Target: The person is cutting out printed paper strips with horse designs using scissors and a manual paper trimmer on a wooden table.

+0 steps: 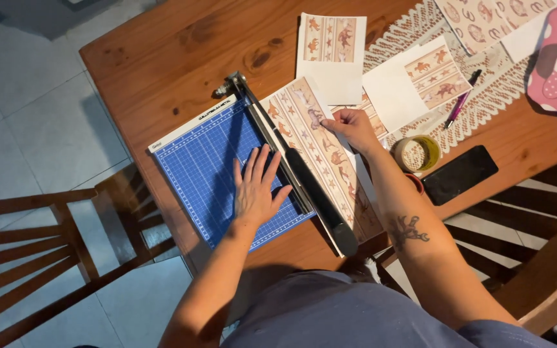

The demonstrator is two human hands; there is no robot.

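Left hand: fingers spread, flat on the blue gridded paper-trimmer board, holding nothing. Just right of its fingertips: trimmer blade arm, lowered, black handle nearest the body. Printed horse-and-star paper strip: lies right of the arm; thin, limp, easily creased, best pinned near an edge. Right hand: fingertips pressed, apparently pinching, on its far end. Beyond: tape roll, black phone.

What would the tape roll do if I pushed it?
The tape roll lies flat on the table, so a push would probably make it slide, not roll. It looks like a thin hollow ring, so it is likely light. It sits close to the right hand's arm and the black phone, so it might bump them.
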